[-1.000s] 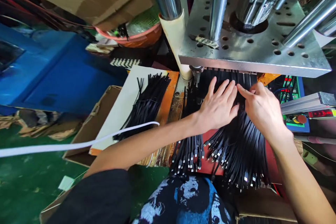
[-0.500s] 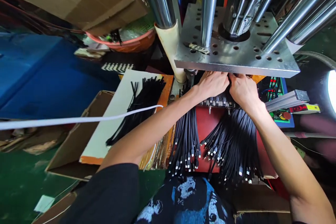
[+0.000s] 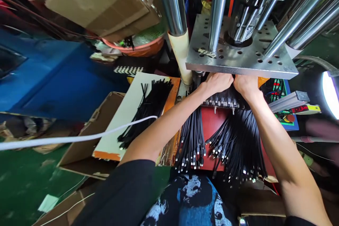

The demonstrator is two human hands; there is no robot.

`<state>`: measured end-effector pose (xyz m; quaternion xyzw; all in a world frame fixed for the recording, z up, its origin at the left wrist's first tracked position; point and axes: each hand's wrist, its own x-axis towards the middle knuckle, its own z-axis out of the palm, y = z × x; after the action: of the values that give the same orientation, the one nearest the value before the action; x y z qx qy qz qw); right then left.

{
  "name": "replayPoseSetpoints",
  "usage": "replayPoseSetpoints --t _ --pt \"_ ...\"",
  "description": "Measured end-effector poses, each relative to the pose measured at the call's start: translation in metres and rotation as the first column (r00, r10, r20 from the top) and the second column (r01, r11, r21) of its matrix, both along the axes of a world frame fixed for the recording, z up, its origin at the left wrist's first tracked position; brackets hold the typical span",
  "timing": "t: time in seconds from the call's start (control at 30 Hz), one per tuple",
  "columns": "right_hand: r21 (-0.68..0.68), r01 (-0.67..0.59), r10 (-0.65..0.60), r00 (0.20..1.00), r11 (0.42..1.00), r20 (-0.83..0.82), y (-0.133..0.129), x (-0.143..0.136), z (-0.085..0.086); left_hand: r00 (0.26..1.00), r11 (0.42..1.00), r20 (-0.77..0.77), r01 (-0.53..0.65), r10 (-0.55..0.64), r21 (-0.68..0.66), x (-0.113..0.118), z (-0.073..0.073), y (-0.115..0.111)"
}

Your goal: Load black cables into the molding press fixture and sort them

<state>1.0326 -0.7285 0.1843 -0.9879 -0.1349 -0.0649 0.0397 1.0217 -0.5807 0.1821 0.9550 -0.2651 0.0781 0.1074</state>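
Observation:
Both my hands reach under the front edge of a thick steel press plate [image 3: 246, 64]. My left hand [image 3: 219, 81] and my right hand [image 3: 245, 84] are close together, knuckles up, fingers curled down over a dark metal mould [image 3: 221, 101] with a row of small metal pieces along its front. The fingertips and whatever they grip are hidden by the plate and the hands. Below the mould, two bundles of black USB cables, a left bundle [image 3: 194, 130] and a right bundle [image 3: 242, 134], hang over a red surface [image 3: 215, 118], their silver plugs toward me.
Left of the press, more black cables [image 3: 155, 102] lie on a white board [image 3: 111, 130]. A white cord [image 3: 87, 137] crosses in front. Steel columns [image 3: 219, 10] rise around the plate. A control box [image 3: 287, 122] with a red knob and a bright lamp [image 3: 331, 93] stand right.
The view has shifted slightly, so the press and bench appear a little differently placed. Both hands stay under the plate, my right hand a bit further in.

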Motion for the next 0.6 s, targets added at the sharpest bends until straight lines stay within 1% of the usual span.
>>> replayPoseSetpoints --t 0.03,0.07,0.1,0.17,0.2,0.23,0.27,0.3,0.33,0.37,0.4,0.43,0.47,0.53,0.6 --pt "-0.001 -0.002 0.002 1.000 1.000 0.000 0.000 -0.005 0.003 1.000 1.000 0.002 0.000 0.000 -0.007 -0.005 0.004 0.001" --pt "-0.004 -0.010 0.010 1.000 1.000 0.004 -0.001 -0.016 0.006 1.000 1.000 0.015 0.014 -0.014 -0.021 -0.016 0.008 0.004" --pt "0.002 -0.013 0.013 1.000 1.000 0.018 -0.002 -0.033 0.009 0.998 0.998 0.042 0.037 -0.035 -0.047 -0.032 0.011 0.009" --pt "0.035 0.019 -0.021 0.998 0.999 0.052 -0.007 -0.083 0.011 0.993 0.991 0.108 0.068 -0.056 -0.114 -0.080 0.016 0.025" --pt "0.067 0.067 -0.071 0.995 0.996 0.068 -0.010 -0.114 0.010 0.994 0.987 0.106 0.035 -0.018 -0.160 -0.109 0.015 0.036" --pt "0.077 0.127 -0.129 0.991 0.989 0.025 -0.013 -0.146 0.007 0.996 0.982 0.046 -0.068 0.077 -0.174 -0.139 0.012 0.049" --pt "0.045 0.159 -0.154 0.984 0.986 -0.093 -0.015 -0.178 0.002 0.980 0.970 -0.044 -0.197 0.193 -0.144 -0.167 0.006 0.063" --pt "-0.025 0.218 -0.219 0.956 0.976 -0.196 -0.016 -0.206 -0.004 0.936 0.940 -0.135 -0.335 0.325 -0.062 -0.192 -0.002 0.077" --pt "-0.086 0.256 -0.270 0.920 0.963 -0.284 -0.017 -0.229 -0.011 0.877 0.901 -0.208 -0.432 0.432 0.051 -0.212 -0.011 0.090" --pt "-0.129 0.275 -0.304 0.886 0.953 -0.351 -0.017 -0.246 -0.018 0.832 0.873 -0.262 -0.467 0.488 0.143 -0.226 -0.021 0.101" --pt "-0.155 0.294 -0.331 0.860 0.943 -0.388 -0.017 -0.257 -0.024 0.795 0.856 -0.316 -0.480 0.517 0.192 -0.236 -0.030 0.110" --pt "-0.154 0.302 -0.339 0.848 0.941 -0.408 -0.017 -0.263 -0.030 0.770 0.855 -0.371 -0.475 0.519 0.209 -0.240 -0.037 0.117" --pt "-0.136 0.305 -0.334 0.846 0.943 -0.416 -0.018 -0.265 -0.036 0.754 0.863 -0.422 -0.465 0.503 0.197 -0.242 -0.043 0.121" --pt "-0.085 0.307 -0.314 0.852 0.948 -0.419 -0.023 -0.262 -0.042 0.734 0.872 -0.485 -0.464 0.476 0.153 -0.239 -0.047 0.122" --pt "-0.055 0.311 -0.305 0.855 0.949 -0.420 -0.029 -0.259 -0.046 0.724 0.859 -0.475 -0.486 0.500 0.164 -0.235 -0.045 0.117"
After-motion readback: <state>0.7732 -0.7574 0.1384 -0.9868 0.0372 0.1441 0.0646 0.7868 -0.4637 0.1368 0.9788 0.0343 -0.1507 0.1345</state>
